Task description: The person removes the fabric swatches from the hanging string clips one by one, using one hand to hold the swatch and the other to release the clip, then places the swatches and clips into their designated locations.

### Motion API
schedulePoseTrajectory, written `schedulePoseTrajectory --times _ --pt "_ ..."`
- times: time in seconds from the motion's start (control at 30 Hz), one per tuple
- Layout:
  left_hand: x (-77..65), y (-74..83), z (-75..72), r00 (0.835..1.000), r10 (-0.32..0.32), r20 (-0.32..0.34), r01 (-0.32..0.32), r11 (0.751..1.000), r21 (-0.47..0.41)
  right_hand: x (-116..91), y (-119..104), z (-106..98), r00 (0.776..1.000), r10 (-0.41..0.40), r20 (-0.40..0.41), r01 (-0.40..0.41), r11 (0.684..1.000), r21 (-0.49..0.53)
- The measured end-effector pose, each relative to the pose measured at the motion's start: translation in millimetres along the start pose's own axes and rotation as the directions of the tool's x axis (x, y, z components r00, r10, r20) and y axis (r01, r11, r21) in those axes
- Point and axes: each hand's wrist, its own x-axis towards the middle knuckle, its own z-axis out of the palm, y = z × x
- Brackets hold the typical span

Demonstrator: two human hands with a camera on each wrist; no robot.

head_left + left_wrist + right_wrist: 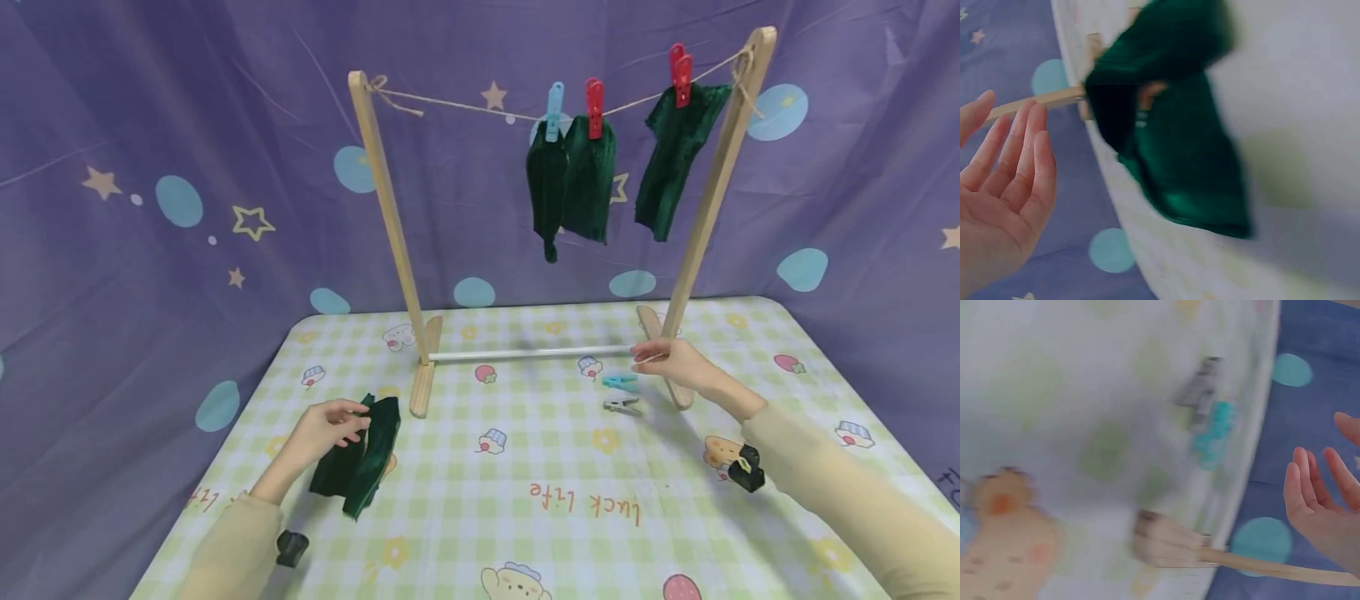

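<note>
My left hand [330, 429], fingers loosely bent, hovers over a small dark green velvet garment [378, 458] with two leg-like strips at the table's left. In the left wrist view a gap separates the fingers [1019, 150] from the green cloth [1185, 150]. Over at the right, my right hand [671, 362] is near a turquoise clothespin [619, 382] and a grey clothespin [622, 406], holding neither. Its fingers [1313, 481] are spread apart in the right wrist view, where both pins look blurred.
A wooden rack has a left post [390, 217], a right post [716, 192], a white bottom bar [525, 353] and a string [465, 105]. Green garments hang there from a blue clothespin [554, 112] and two red ones. A checked cloth [555, 467] covers the table.
</note>
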Motion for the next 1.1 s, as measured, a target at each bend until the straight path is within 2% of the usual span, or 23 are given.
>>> schedulePoseTrajectory --times 0.23,0.5,0.73,0.87,1.0,1.1 --pt "22.9 32.0 0.0 0.994 0.111 0.006 -0.11 0.993 -0.049 14 -35 -24 0.997 -0.045 -0.069 0.046 0.999 0.025" --pt "49.7 66.7 8.2 0.976 0.22 0.011 -0.218 0.971 -0.098 22 -78 -45 0.99 -0.077 -0.119 0.084 0.995 0.05" --pt "69.6 96.5 17.9 0.971 0.238 -0.005 -0.236 0.96 -0.151 30 -104 -54 0.987 -0.077 -0.143 0.088 0.993 0.075" --pt "78.9 110.8 22.0 0.963 0.268 -0.008 -0.265 0.945 -0.192 34 -117 -59 0.985 -0.085 -0.152 0.097 0.992 0.078" --pt "87.8 124.7 25.5 0.954 0.299 -0.012 -0.295 0.932 -0.21 39 -131 -65 0.977 -0.116 -0.181 0.132 0.988 0.078" --pt "94.0 136.2 27.4 0.951 0.308 -0.022 -0.306 0.929 -0.209 42 -144 -71 0.964 -0.155 -0.217 0.183 0.976 0.115"
